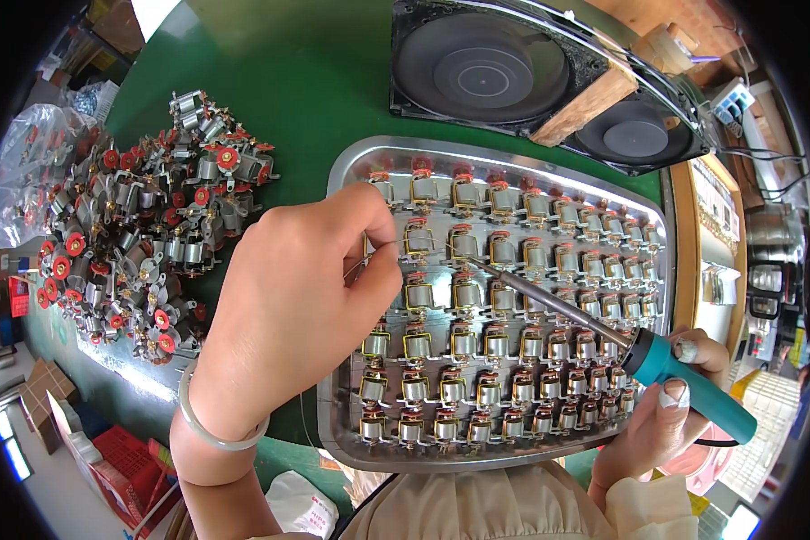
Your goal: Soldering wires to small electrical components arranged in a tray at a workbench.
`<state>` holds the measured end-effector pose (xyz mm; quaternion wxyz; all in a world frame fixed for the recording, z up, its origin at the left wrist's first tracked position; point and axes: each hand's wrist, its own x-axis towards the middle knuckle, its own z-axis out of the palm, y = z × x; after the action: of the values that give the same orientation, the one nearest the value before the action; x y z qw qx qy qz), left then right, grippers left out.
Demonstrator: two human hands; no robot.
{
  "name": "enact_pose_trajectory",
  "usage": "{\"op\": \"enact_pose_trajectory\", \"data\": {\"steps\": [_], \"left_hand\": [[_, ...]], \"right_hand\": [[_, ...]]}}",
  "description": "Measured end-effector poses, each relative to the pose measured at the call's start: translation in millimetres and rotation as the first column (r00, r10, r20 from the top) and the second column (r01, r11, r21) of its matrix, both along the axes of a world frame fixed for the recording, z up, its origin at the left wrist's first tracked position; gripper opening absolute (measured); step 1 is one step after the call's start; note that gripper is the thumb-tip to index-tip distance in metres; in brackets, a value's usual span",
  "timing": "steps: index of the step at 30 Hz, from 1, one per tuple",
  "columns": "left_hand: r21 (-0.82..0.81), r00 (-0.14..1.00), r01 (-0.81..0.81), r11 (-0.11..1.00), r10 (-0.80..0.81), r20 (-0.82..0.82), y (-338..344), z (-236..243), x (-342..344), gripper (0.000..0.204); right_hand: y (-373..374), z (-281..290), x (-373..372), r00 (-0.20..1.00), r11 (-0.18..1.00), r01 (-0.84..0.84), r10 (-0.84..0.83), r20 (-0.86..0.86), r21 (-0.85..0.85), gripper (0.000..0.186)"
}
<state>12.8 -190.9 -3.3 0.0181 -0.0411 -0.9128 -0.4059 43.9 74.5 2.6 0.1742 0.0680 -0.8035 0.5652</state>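
Observation:
My left hand [306, 297] is closed, pinching a thin solder wire [304, 414] over a metal tray [495, 459] holding rows of small silver coil components [462, 241]. The wire's end reaches toward a component in the second row from the top. My right hand [675, 396], at the lower right, grips a soldering iron [697, 382] with a teal handle and long metal shaft. Its tip meets or hovers just by that component; I cannot tell whether it touches. My left fingers hide part of the tray's upper left.
A pile of similar parts with red discs [144, 234] lies left on the green table [243, 54], beside a plastic bag [22, 162]. Two black fans [477, 76] with a wooden block stand behind the tray. A wooden frame [720, 225], cables and red crates [121, 468] surround the table.

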Motion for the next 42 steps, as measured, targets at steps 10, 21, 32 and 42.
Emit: {"op": "enact_pose_trajectory", "data": {"steps": [10,21,32,42], "left_hand": [[-0.01,1.0,0.015,1.0,-0.015,0.016,0.9,-0.1,0.8,0.007],[0.008,1.0,0.005,1.0,-0.005,0.005,-2.4,0.1,1.9,0.007],[-0.08,0.991,-0.125,0.989,0.128,0.034,-12.6,12.4,6.4,0.007],[-0.101,0.998,-0.057,0.993,0.056,-0.004,-19.3,8.5,5.5,0.006]], "right_hand": [[-0.5,0.9,-0.2,1.0,1.0,0.015,-0.015,-0.002,-0.02,0.046],[-4.5,1.7,0.5,0.999,0.999,0.039,-0.039,-0.01,-0.015,0.045],[2.9,8.2,5.8,0.987,0.988,-0.156,0.157,-0.019,0.017,0.042],[-19.2,6.9,3.2,0.992,0.99,-0.121,0.119,0.028,0.076,0.045]]}}
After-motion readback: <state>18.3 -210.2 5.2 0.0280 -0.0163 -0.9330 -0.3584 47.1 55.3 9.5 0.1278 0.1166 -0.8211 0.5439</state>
